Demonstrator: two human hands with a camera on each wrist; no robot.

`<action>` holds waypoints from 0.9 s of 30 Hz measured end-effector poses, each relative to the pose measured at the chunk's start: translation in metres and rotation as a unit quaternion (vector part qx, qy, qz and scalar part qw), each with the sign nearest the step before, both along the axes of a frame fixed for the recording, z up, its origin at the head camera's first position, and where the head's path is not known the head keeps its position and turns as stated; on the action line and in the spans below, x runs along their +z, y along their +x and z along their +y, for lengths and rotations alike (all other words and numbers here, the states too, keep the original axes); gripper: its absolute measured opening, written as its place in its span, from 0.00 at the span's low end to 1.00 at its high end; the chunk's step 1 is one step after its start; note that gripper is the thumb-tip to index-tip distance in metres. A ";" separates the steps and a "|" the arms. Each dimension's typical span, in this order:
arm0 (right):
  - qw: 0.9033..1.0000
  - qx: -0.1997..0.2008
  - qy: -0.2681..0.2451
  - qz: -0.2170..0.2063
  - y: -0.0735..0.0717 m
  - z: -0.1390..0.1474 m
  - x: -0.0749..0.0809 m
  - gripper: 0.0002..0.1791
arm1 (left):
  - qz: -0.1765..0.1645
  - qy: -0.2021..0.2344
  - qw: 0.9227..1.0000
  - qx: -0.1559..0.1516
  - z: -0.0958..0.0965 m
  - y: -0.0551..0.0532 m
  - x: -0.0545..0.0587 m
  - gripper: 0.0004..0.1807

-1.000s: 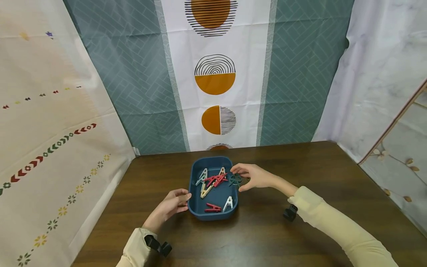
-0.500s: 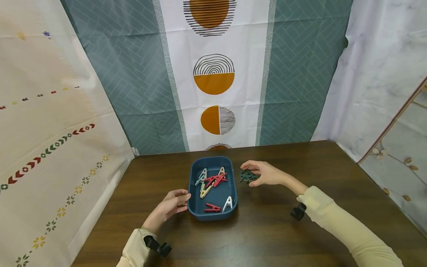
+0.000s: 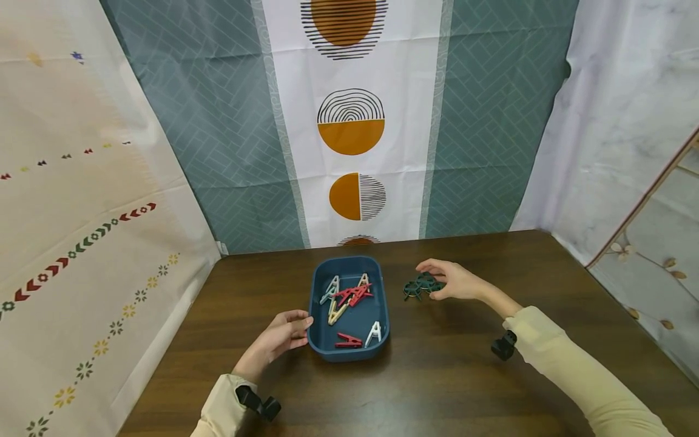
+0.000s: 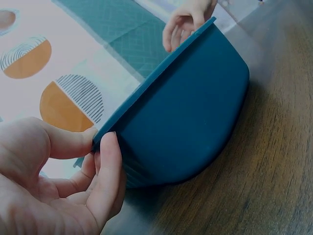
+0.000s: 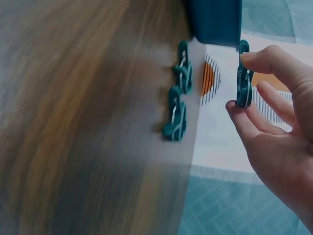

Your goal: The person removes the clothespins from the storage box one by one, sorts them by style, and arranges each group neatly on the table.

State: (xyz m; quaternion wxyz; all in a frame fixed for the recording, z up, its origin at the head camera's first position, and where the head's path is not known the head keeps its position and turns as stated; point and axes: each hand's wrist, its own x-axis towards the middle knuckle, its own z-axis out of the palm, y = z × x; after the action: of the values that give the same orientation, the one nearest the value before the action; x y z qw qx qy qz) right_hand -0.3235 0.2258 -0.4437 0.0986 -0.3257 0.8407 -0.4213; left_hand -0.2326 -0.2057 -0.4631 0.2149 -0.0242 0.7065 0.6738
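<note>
A blue plastic box (image 3: 385, 315) stands on the table, with red, white, cream and pale-green clothespins (image 3: 340, 312) lying inside. My left hand (image 3: 281, 335) pinches the box's left rim between thumb and fingers, as the left wrist view shows close up. To the right of the box, my right hand (image 3: 455, 281) holds a dark green clip (image 5: 243, 81) between thumb and fingertips, above the table. Two similar green clips (image 5: 176, 117) lie on the tabletop near it. In the head view, the green clips (image 3: 412, 290) partly overlap, so the held one is hard to separate.
The dark wooden table (image 3: 437, 376) reaches back to a patterned curtain (image 3: 360, 200). A cream embroidered cloth (image 3: 98, 273) hangs at the left and a marbled sheet (image 3: 644, 243) at the right. Both wrists wear small black cameras (image 3: 503, 345).
My right hand has moved right, away from the box's right rim, with a green clip. Green clips on the table have come into sight beside it. The left hand and the box have stayed put.
</note>
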 end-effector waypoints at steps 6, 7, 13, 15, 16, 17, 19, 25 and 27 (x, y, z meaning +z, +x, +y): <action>1.000 -0.013 0.020 0.018 -0.001 0.013 -0.006 0.35 | 0.002 0.002 1.000 -0.003 0.000 0.000 0.001 0.25; 0.999 -0.013 0.021 0.020 -0.002 0.015 -0.007 0.35 | 0.003 0.004 1.000 -0.002 0.000 0.000 0.001 0.25; 0.999 -0.017 0.027 0.013 -0.004 0.031 -0.013 0.36 | -0.002 0.011 1.000 0.001 0.000 0.001 0.000 0.24; 0.999 -0.018 0.030 0.008 -0.004 0.036 -0.014 0.37 | -0.004 0.012 1.000 0.003 0.000 0.002 -0.001 0.24; 0.999 -0.019 0.032 0.006 -0.004 0.038 -0.015 0.37 | -0.003 0.012 1.000 0.004 0.000 0.002 -0.001 0.23; 0.999 -0.018 0.033 0.005 -0.005 0.040 -0.015 0.37 | -0.003 0.012 1.000 0.005 0.000 0.002 -0.001 0.23; 0.999 -0.020 0.036 0.001 -0.005 0.043 -0.016 0.37 | -0.002 0.013 1.000 0.007 0.000 0.002 -0.001 0.22; 0.999 -0.025 0.044 -0.013 -0.008 0.048 -0.018 0.36 | 0.000 0.014 1.000 0.006 0.000 0.002 -0.001 0.23; 0.998 -0.029 0.050 -0.013 -0.010 0.050 -0.019 0.36 | 0.001 0.014 1.000 0.005 0.000 0.002 -0.001 0.23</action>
State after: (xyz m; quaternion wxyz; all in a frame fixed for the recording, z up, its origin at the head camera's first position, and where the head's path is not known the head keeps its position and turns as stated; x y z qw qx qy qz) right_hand -0.3333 0.2754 -0.4625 0.1135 -0.2906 0.8685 -0.3853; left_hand -0.2302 -0.2059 -0.4642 0.2112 -0.0242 0.6968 0.6850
